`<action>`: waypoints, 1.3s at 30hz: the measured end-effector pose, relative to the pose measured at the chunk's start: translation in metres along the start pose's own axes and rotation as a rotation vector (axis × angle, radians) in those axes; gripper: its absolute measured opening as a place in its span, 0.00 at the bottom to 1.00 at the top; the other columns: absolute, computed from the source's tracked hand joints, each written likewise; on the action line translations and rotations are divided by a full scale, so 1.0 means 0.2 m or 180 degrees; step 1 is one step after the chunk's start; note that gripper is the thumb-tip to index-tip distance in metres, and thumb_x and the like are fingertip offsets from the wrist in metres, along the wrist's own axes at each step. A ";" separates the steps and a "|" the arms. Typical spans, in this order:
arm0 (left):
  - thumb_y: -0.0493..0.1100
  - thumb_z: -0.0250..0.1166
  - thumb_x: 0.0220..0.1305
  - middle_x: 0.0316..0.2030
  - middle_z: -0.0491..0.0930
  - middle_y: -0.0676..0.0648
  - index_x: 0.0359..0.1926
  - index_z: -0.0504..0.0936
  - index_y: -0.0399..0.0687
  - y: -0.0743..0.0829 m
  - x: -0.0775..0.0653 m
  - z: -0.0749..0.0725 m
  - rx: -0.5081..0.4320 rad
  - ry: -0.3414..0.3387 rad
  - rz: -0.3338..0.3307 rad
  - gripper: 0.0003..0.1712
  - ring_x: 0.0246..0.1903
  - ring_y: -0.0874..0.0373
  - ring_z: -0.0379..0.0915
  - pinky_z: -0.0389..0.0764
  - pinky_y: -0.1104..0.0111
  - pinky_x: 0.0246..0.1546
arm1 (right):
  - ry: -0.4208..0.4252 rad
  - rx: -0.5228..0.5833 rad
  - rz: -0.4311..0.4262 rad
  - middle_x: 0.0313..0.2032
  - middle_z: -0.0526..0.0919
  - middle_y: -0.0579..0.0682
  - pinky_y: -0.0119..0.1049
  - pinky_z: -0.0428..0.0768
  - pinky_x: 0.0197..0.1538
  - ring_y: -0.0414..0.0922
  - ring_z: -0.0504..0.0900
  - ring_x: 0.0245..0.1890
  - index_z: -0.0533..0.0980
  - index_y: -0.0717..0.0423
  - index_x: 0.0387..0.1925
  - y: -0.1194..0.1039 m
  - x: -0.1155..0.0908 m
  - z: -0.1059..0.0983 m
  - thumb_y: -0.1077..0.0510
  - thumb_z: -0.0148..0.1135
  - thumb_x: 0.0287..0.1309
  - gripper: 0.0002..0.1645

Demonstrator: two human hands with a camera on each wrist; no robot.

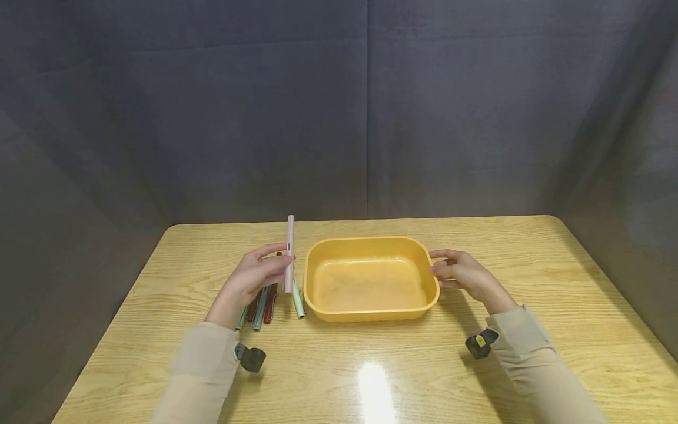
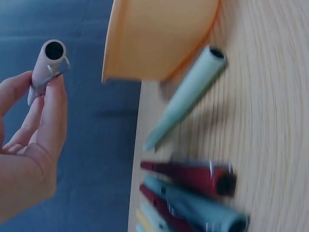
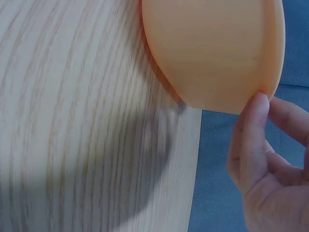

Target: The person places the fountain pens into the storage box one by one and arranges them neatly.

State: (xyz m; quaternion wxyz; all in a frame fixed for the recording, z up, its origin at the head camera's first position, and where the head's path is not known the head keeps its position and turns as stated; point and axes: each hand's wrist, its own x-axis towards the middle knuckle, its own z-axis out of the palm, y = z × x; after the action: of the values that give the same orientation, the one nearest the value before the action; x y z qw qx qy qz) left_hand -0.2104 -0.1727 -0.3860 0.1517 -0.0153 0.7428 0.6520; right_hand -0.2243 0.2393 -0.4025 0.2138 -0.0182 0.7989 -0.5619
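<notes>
Pinching a pink tube in the left hand, raised above the table just left of the yellow tub. Touching the tub's right rim with the right hand; hard to tell whether pinching or resting. Below the left hand, lying bunched on the table, red and blue tubes, plus a pale green tube just beside the tub.

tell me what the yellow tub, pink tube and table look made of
Yellow tub: likely moulded plastic with a slight sheen, given its even colour and rounded corners.
Pink tube: perhaps plastic or painted metal; smooth, evenly coloured surface leaves it open.
Table: wood or wood-look laminate, by its grain; bright reflection suggests a glossy finish.
</notes>
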 end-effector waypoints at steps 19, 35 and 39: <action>0.37 0.64 0.63 0.54 0.79 0.38 0.60 0.75 0.45 0.06 0.10 0.43 -0.0571 0.0283 -0.0124 0.24 0.40 0.60 0.82 0.85 0.65 0.47 | -0.0015 0.0047 0.0105 0.37 0.78 0.42 0.23 0.84 0.39 0.31 0.77 0.34 0.53 0.71 0.69 -0.01 0.03 0.02 0.62 0.53 0.65 0.35; 0.31 0.63 0.60 0.54 0.78 0.34 0.60 0.74 0.37 0.01 0.16 0.72 -0.0692 0.0097 -0.0157 0.26 0.48 0.50 0.81 0.84 0.60 0.51 | -0.0050 0.0098 0.0085 0.35 0.79 0.41 0.27 0.85 0.42 0.31 0.78 0.34 0.53 0.71 0.68 -0.02 0.03 0.04 0.63 0.53 0.65 0.35; 0.29 0.63 0.59 0.55 0.78 0.34 0.61 0.73 0.37 0.00 0.18 0.77 -0.0655 0.0037 -0.0248 0.27 0.48 0.49 0.81 0.84 0.60 0.50 | -0.0059 0.0078 0.0090 0.35 0.79 0.40 0.27 0.85 0.43 0.31 0.78 0.34 0.53 0.71 0.69 -0.02 0.04 0.04 0.63 0.53 0.65 0.36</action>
State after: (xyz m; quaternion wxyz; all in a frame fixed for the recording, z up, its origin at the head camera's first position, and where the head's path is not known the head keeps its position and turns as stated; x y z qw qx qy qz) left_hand -0.2129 -0.0160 -0.4103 0.1702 -0.0634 0.6716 0.7183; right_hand -0.2291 0.2286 -0.4030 0.2293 -0.0096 0.7901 -0.5684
